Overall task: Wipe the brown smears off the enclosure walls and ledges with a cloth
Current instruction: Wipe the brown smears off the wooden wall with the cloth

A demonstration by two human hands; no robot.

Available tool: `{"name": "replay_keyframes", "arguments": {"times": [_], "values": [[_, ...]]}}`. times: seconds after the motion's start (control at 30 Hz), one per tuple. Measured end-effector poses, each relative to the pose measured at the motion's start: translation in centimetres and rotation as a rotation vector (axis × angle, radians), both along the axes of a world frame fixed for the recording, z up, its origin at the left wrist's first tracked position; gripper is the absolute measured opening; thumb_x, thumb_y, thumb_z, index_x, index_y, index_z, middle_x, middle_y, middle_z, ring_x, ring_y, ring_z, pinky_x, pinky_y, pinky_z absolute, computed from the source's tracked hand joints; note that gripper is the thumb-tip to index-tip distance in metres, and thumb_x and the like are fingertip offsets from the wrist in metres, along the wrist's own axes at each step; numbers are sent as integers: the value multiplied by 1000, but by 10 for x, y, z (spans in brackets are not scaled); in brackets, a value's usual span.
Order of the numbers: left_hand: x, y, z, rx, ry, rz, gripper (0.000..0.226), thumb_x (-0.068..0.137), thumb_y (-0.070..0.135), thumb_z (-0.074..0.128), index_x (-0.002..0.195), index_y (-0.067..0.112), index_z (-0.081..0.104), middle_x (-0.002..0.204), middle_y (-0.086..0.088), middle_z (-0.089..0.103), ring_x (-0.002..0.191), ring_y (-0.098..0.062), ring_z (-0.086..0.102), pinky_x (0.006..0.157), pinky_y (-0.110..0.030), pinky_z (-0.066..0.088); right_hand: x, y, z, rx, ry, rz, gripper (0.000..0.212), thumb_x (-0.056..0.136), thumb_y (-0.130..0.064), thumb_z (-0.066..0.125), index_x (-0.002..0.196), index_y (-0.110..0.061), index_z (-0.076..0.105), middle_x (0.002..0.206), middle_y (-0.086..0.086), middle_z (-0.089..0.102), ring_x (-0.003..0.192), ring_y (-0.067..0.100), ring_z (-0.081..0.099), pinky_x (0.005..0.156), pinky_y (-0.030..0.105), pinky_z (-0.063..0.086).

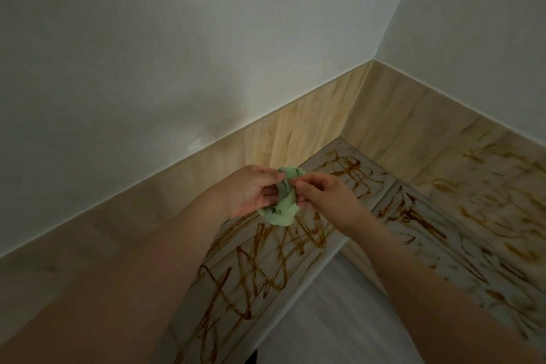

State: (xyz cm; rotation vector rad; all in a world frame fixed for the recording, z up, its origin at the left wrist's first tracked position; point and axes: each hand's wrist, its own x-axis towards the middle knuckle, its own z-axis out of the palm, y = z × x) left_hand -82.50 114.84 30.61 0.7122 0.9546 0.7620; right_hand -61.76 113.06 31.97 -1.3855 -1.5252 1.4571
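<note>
My left grip [251,190] and right grip [326,199] both pinch the bunched green cloth [280,211] above the ledge [317,260] scrawled with brown smears [242,263].

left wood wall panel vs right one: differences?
Smears: the left panel shows only faint yellowish staining near the corner; the right panel carries dark brown scribbles. Spread: the left panel's near stretch is nearly plain, the right panel is marked along much of its visible length. Shared: both are pale wood grain under white wall, meeting at the corner.
</note>
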Motion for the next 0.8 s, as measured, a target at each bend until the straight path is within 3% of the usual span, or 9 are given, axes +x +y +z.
{"name": "replay_keyframes", "arguments": {"times": [0.13, 0.2, 0.27, 0.33, 0.43, 0.53, 0.63, 0.7, 0.8], "values": [[7, 29, -8, -8, 69, 52, 23, 104, 5, 51, 117, -8, 65, 104, -23, 75, 90, -29, 76, 75, -34, 61, -11, 26, -18, -12, -65, -63, 41, 83, -46, 81, 106, -20, 60, 95, 3, 65, 86, 17, 64, 83, 42, 59], [8, 44, -6, 0, 80, 63, 26, 105, 8, 47, 118, -7, 65, 103, -22, 74, 89, -28, 75, 74, -36, 61, -14, 41, -28, -27, -115, -103, 41, 84, -37, 82, 110, -24, 54, 103, 4, 65, 90, 19, 66, 83, 43, 59], [9, 58, 2, 37, 149, 93, 29, 105, 16, 44, 114, -2, 66, 105, -19, 70, 96, -29, 69, 84, -42, 58, -9, 58, -32, -117, -3, -115, 37, 90, -16, 74, 119, -23, 51, 115, 12, 67, 95, 24, 69, 81, 39, 62], [8, 67, 16, 149, 311, 132, 33, 105, 22, 38, 100, 5, 66, 91, -12, 65, 89, -25, 61, 84, -42, 50, 1, 70, -29, -181, 89, -134, 34, 94, -3, 60, 122, -21, 52, 118, 16, 68, 95, 28, 70, 77, 38, 60], [6, 84, 46, 466, 768, 130, 38, 107, 24, 32, 82, 9, 57, 79, -6, 57, 75, -19, 52, 70, -34, 42, 28, 93, -20, -126, -44, -131, 33, 92, -3, 51, 118, -23, 56, 113, 12, 69, 94, 29, 68, 78, 42, 58], [10, 97, 73, 665, 893, 39, 32, 106, 23, 35, 79, 9, 47, 75, -5, 48, 69, -15, 45, 66, -35, 36, 43, 110, -5, -113, -2, 71, 49, 79, -21, 63, 126, -34, 59, 107, 9, 63, 88, 24, 60, 74, 36, 49], [23, 100, 103, 786, 991, -85, 31, 106, 21, 37, 80, 6, 46, 72, -1, 46, 64, -11, 43, 64, -33, 35, 37, 124, 19, -53, -73, 340, 54, 83, -38, 76, 132, -49, 59, 132, -7, 54, 113, 15, 60, 90, 28, 49], [31, 97, 121, 831, 1022, -113, 31, 105, 20, 37, 79, 7, 47, 72, -1, 46, 65, -11, 43, 63, -32, 37, 28, 130, 34, -1, -84, 484, 44, 86, -43, 78, 129, -42, 66, 139, -16, 55, 129, 8, 55, 109, 34, 45], [36, 97, 136, 846, 1106, -102, 33, 104, 23, 35, 84, 2, 49, 75, -4, 48, 68, -12, 44, 66, -31, 38, 26, 131, 49, 13, 48, 639, 35, 98, -27, 69, 131, -18, 70, 134, -1, 69, 129, 18, 62, 115, 44, 42]]}}
